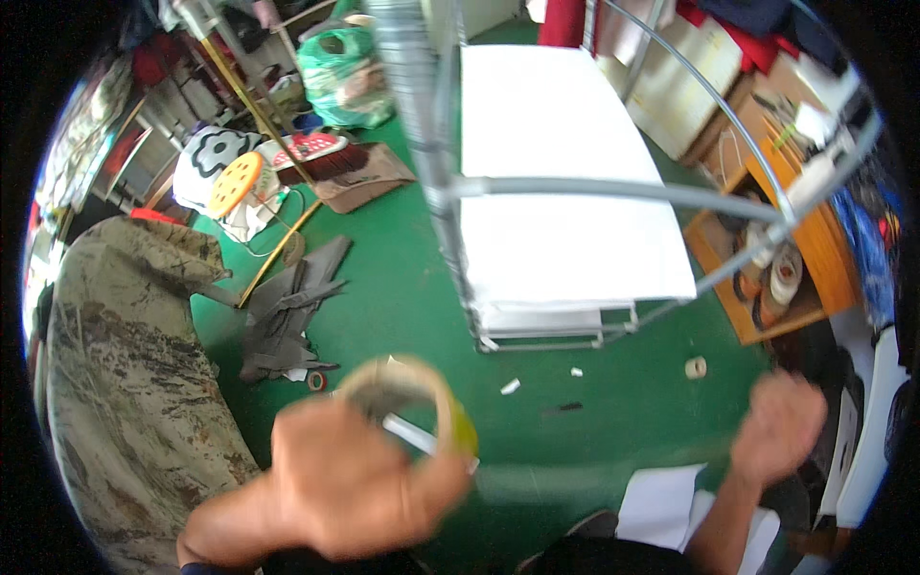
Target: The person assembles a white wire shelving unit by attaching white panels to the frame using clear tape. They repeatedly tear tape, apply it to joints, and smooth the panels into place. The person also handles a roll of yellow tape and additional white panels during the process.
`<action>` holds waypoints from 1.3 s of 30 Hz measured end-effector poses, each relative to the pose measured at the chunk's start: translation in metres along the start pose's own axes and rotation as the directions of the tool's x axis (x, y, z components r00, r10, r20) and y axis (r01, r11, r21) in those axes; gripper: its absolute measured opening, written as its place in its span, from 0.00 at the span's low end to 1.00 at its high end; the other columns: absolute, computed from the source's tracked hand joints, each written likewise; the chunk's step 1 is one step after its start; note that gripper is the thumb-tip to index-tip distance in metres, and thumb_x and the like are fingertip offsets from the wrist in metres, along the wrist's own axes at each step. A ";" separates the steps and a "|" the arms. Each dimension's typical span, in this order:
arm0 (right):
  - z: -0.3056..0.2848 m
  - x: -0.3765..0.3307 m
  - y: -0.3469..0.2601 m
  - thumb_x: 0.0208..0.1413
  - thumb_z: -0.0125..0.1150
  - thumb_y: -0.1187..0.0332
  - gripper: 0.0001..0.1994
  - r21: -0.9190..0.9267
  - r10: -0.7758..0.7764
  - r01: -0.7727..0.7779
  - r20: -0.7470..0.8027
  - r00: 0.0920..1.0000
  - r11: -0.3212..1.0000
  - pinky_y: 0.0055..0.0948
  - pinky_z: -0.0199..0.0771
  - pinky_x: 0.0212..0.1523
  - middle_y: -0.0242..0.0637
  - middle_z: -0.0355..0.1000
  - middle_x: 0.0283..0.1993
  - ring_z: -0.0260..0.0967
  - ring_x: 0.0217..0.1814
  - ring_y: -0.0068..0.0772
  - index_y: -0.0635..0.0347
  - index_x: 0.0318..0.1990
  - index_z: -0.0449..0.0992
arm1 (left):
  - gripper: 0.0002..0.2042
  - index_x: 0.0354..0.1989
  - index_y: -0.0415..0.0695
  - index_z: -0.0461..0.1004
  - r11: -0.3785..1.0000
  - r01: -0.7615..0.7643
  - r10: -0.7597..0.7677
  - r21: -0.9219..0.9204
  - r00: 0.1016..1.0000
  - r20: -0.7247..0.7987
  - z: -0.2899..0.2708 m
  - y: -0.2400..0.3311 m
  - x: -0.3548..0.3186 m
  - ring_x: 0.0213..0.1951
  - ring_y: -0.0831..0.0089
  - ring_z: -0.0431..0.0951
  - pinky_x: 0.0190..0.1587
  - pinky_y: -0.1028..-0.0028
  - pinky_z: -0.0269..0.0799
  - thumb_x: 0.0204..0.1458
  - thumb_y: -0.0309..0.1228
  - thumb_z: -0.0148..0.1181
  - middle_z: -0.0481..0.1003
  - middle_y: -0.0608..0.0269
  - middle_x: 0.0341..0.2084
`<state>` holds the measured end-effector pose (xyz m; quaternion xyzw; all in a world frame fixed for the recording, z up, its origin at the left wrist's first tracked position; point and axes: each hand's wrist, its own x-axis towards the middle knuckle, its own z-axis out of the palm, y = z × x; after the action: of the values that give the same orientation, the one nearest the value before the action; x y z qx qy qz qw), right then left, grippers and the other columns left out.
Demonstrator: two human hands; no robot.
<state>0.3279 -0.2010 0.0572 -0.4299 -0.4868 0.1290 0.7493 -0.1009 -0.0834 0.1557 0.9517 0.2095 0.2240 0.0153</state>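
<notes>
My left hand (350, 489) is closed round a wide roll of adhesive tape (446, 407), with a cardboard core and a yellow-green outer side. From the roll a faint, see-through strip of tape (594, 470) stretches across toward my right hand (781, 426), whose fingers are curled shut at its far end. Both hands are blurred by motion. Beyond them stands a grey metal tube frame (613, 192), with large white sheets (565, 144) lying within it. White paper (656, 503) lies low at the right, beside my right forearm.
An armchair with a stained cover (134, 345) stands at left, near dark cloth scraps (297, 307) on the green floor. Behind are a dustpan (369, 182) and green plastic bag (345, 77). A wooden shoe cabinet (815, 230) stands right; a small roll (696, 367) lies before it.
</notes>
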 end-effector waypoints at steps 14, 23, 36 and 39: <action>0.057 -0.013 -0.093 0.66 0.50 0.63 0.11 0.030 -0.267 0.270 -0.063 0.962 0.963 0.31 0.55 0.31 0.26 0.54 0.22 0.52 0.25 0.26 0.50 0.28 0.67 | 0.07 0.20 0.51 0.67 0.957 -0.247 0.104 -0.150 0.779 -0.619 -0.011 0.020 -0.044 0.13 0.73 0.68 0.18 0.70 0.59 0.33 0.34 0.59 0.72 0.60 0.17; 0.048 -0.023 -0.076 0.67 0.51 0.62 0.10 -0.080 -0.131 0.123 -0.113 0.985 0.989 0.31 0.54 0.33 0.27 0.52 0.23 0.51 0.27 0.26 0.50 0.32 0.67 | 0.07 0.25 0.48 0.71 0.897 -0.267 0.071 -0.352 0.874 -0.481 -0.028 0.010 -0.047 0.16 0.71 0.70 0.21 0.70 0.62 0.40 0.33 0.63 0.75 0.57 0.21; 0.043 -0.023 -0.056 0.69 0.51 0.62 0.20 -0.067 0.070 -0.068 0.034 0.997 0.995 0.22 0.52 0.32 0.25 0.53 0.25 0.48 0.25 0.19 0.47 0.22 0.57 | 0.10 0.36 0.44 0.79 0.883 0.462 -0.457 -0.081 0.886 0.073 0.149 -0.086 -0.202 0.29 0.59 0.79 0.31 0.63 0.74 0.46 0.24 0.70 0.78 0.59 0.29; 0.048 -0.020 -0.053 0.70 0.51 0.62 0.21 -0.096 0.087 -0.074 0.138 0.987 0.993 0.23 0.50 0.32 0.24 0.51 0.24 0.47 0.26 0.19 0.47 0.22 0.55 | 0.08 0.36 0.46 0.77 0.831 0.556 -0.553 0.024 0.820 0.144 0.199 -0.093 -0.255 0.30 0.57 0.79 0.32 0.63 0.74 0.47 0.26 0.69 0.77 0.60 0.29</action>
<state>0.2660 -0.2205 0.0930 -0.4725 -0.5266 0.1673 0.6866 -0.2588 -0.0890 -0.1419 0.8630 0.4733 0.1424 0.1041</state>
